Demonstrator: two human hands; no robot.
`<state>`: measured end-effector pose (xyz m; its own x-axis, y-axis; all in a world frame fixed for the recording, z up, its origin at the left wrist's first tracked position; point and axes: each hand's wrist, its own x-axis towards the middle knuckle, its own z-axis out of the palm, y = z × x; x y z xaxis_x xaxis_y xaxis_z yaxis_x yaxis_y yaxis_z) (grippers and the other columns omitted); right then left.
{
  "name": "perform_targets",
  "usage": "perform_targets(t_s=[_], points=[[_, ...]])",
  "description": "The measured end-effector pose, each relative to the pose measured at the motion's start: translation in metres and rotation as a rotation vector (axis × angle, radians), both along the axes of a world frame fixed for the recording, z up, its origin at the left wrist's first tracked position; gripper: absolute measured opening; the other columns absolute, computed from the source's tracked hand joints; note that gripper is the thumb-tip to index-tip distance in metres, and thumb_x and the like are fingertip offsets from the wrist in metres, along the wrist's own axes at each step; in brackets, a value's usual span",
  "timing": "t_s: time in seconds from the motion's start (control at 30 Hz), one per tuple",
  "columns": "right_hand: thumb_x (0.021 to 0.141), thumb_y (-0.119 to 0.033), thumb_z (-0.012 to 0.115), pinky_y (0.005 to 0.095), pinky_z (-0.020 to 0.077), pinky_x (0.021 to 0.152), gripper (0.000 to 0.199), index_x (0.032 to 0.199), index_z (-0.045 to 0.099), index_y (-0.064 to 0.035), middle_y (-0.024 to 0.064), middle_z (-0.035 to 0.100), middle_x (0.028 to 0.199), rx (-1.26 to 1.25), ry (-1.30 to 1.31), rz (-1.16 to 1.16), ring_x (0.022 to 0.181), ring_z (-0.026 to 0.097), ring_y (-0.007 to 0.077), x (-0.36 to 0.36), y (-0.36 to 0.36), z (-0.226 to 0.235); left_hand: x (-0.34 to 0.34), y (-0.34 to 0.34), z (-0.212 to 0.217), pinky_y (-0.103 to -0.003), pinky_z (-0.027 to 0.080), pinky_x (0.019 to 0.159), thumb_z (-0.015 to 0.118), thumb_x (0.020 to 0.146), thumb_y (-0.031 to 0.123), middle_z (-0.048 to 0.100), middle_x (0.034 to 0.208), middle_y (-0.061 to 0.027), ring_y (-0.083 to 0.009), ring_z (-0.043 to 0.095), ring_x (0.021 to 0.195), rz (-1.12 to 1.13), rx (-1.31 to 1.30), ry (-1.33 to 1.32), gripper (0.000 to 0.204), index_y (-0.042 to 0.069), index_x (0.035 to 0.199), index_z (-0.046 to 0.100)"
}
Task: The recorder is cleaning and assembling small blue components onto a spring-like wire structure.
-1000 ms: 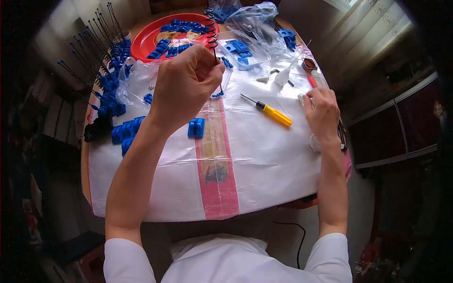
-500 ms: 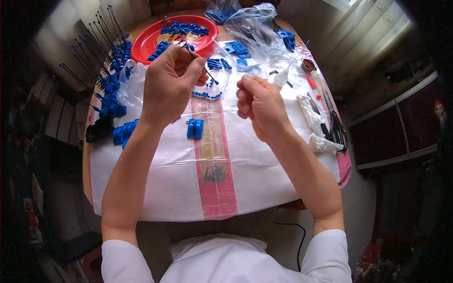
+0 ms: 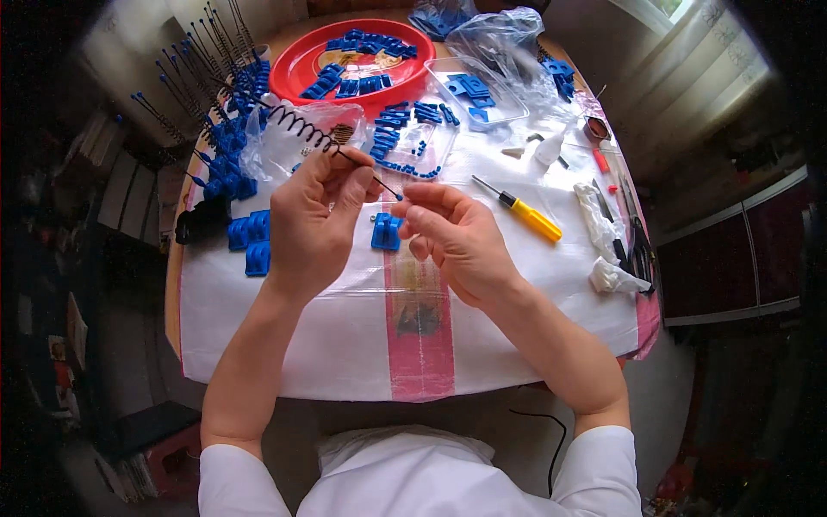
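Note:
My left hand [image 3: 314, 220] is closed in a pinch on a black coil-spring wire [image 3: 301, 127]. The coiled part rises to the upper left, and a straight end sticks out to the right with a small blue tip [image 3: 398, 197]. Just right of that tip is my right hand [image 3: 461, 237], its fingers loosely curled and apart, with nothing visible in them. The fingertips are very close to the tip; whether they touch it I cannot tell. Below the tip, a blue block with a curved top [image 3: 386, 231] sits on the table cover.
A red tray [image 3: 293, 86] of blue parts stands at the back, beside clear containers [image 3: 521, 112]. Finished-looking blue pieces with springs [image 3: 228, 142] crowd the left. A yellow screwdriver [image 3: 534, 220], white bottle [image 3: 549, 148] and black-handled scissors [image 3: 639, 250] lie to the right.
Both hands have come closer together and lower in view. My right hand has moved left to the wire's end, its fingers loosening. The coil and yellow screwdriver now show.

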<state>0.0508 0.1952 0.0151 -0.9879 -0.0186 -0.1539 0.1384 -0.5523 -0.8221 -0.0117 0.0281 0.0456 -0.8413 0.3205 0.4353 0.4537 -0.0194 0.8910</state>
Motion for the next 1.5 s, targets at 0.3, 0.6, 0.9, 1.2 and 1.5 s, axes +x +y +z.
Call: perform_targets(t_s=[0.3, 0.6, 0.9, 1.2, 1.5], points=[[0.094, -0.01, 0.063, 0.0214, 0.0476, 0.06, 0.025, 0.116, 0.056, -0.0009, 0.012, 0.068, 0.101, -0.047, -0.053, 0.027, 0.075, 0.061, 0.011, 0.006, -0.002, 0.003, 0.002, 0.001, -0.001, -0.028, 0.056, 0.078, 0.057, 0.097, 0.007, 0.066, 0.091, -0.0063, -0.0122, 0.066, 0.085, -0.047, -0.061, -0.006, 0.01, 0.001, 0.105, 0.059], [0.097, -0.012, 0.058, 0.0209, 0.0465, 0.059, 0.015, 0.109, 0.057, -0.0028, 0.0113, 0.067, 0.097, -0.085, -0.057, 0.006, 0.072, 0.061, 0.0108, 0.005, -0.001, -0.002, 0.002, 0.002, 0.0, -0.028, 0.057, 0.078, 0.058, 0.096, 0.008, 0.067, 0.09, -0.0079, -0.0129, 0.067, 0.084, -0.055, -0.069, 0.003, 0.011, 0.0, 0.104, 0.059], [0.099, -0.015, 0.056, 0.0208, 0.0452, 0.057, 0.012, 0.106, 0.057, -0.0049, 0.0091, 0.066, 0.093, -0.184, -0.027, 0.026, 0.071, 0.06, 0.01, 0.006, 0.002, -0.004, 0.0, 0.012, 0.011, -0.024, 0.053, 0.069, 0.065, 0.092, 0.008, 0.069, 0.081, -0.0068, -0.0108, 0.067, 0.077, -0.05, -0.017, -0.053, 0.01, -0.002, 0.094, 0.064], [0.1, -0.022, 0.053, 0.0216, 0.0455, 0.057, 0.017, 0.104, 0.054, -0.0049, 0.0069, 0.063, 0.092, -0.314, 0.013, 0.081, 0.071, 0.059, 0.0101, 0.002, 0.006, -0.005, -0.01, 0.027, 0.015, -0.024, 0.053, 0.071, 0.064, 0.092, 0.005, 0.066, 0.081, -0.0046, -0.0091, 0.065, 0.076, -0.123, -0.133, 0.039, 0.006, 0.0, 0.093, 0.063], [0.101, -0.023, 0.052, 0.0218, 0.0446, 0.057, 0.018, 0.105, 0.053, -0.0056, 0.0053, 0.062, 0.09, -0.322, 0.028, 0.086, 0.07, 0.058, 0.0099, 0.001, 0.004, -0.007, -0.013, 0.026, 0.015, -0.024, 0.053, 0.07, 0.063, 0.092, 0.005, 0.065, 0.078, -0.0035, -0.0079, 0.064, 0.074, -0.174, -0.117, -0.02, 0.005, 0.0, 0.091, 0.062]])
